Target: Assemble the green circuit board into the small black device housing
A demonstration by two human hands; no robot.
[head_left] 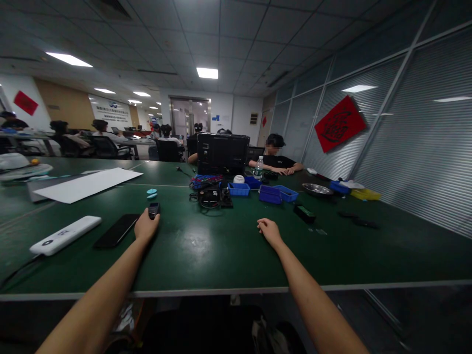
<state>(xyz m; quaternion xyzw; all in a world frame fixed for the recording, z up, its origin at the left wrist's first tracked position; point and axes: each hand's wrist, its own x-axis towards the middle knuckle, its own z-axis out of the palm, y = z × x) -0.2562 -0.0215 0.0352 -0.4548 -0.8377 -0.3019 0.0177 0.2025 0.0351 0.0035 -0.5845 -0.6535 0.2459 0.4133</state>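
Note:
My left hand (146, 227) rests on the green table (206, 250) with its fingers closed around a small black device (154, 209) that sticks out beyond them. Just left of it lies a black phone (117, 230) and a white power bank (65, 235). My right hand (269, 230) lies on the bare table top with its fingers curled in loosely; nothing shows in it.
Further back are blue bins (275, 193), a tangle of cables and a circuit board (211, 196), a black monitor (222, 153), a metal bowl (317, 189), a white sheet (86, 184). A person sits across the table; others sit at far desks.

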